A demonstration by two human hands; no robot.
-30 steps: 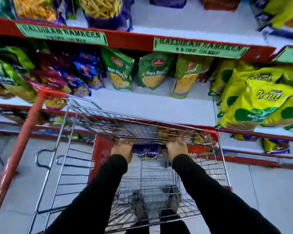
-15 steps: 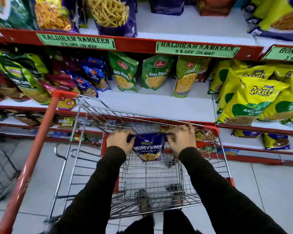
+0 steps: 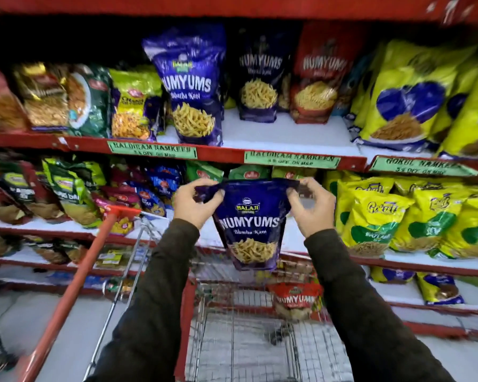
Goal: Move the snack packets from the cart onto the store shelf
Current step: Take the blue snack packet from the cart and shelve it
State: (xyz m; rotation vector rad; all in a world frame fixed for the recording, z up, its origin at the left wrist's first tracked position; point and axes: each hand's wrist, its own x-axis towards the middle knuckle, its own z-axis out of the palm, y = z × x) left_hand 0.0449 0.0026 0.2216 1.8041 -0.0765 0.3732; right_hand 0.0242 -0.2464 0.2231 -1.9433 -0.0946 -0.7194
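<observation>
A purple Numyums packet (image 3: 250, 227) hangs upright in the air above the wire cart (image 3: 240, 343). My left hand (image 3: 195, 204) pinches its top left corner and my right hand (image 3: 311, 206) pinches its top right corner. A red Numyums packet (image 3: 295, 303) leans at the far end of the cart basket. On the upper shelf (image 3: 284, 135) stand a matching purple Numyums packet (image 3: 192, 86), a darker purple one (image 3: 260, 81) and a red one (image 3: 319, 78), with bare white shelf between them.
The cart's red handle bar (image 3: 75, 288) slants down to the left. Yellow packets (image 3: 414, 216) fill the right side of both shelves, and mixed green and red packets (image 3: 69, 188) fill the left. Green price labels (image 3: 291, 161) run along the red shelf edge.
Both hands have lifted the purple packet out of the cart up to the height of the middle shelf. The view has tilted upward, showing the upper shelf.
</observation>
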